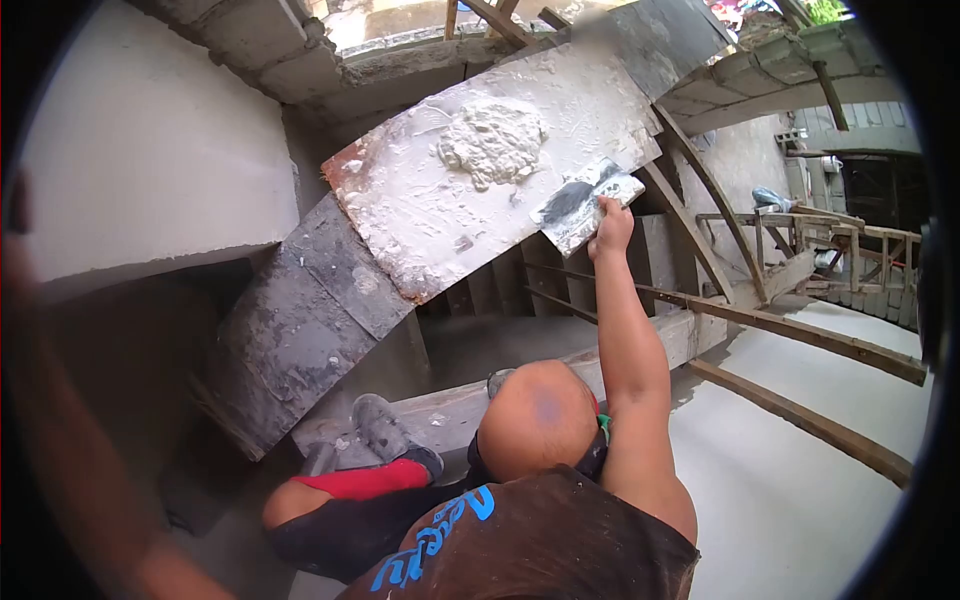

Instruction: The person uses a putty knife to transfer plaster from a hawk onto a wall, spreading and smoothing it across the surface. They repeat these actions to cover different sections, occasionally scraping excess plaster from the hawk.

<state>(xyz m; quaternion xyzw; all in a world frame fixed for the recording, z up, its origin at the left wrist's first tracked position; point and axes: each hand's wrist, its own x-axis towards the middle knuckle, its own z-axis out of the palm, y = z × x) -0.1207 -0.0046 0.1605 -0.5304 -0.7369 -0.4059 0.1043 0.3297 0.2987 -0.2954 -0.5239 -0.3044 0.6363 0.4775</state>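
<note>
My right hand (611, 232) is closed around a plastering trowel (572, 208). Its steel blade, smeared with white plaster, sits over the near right edge of a plaster-coated board (420, 225). Left of the blade on that board lies a lumpy heap of wet white plaster (492, 143). My left hand (20, 225) is raised at the far left edge of the view, dark, blurred and partly cut off. It is near a smooth pale wall (165, 150), and whether it touches the wall or holds anything does not show.
Grey planks (300, 310) extend under the board's left end. Below me runs a wooden beam (450, 410), with a shoe (380, 425) on it. Wooden poles (790, 335) cross at the right, and dark gaps open beneath the board. Block walls (770, 85) stand behind.
</note>
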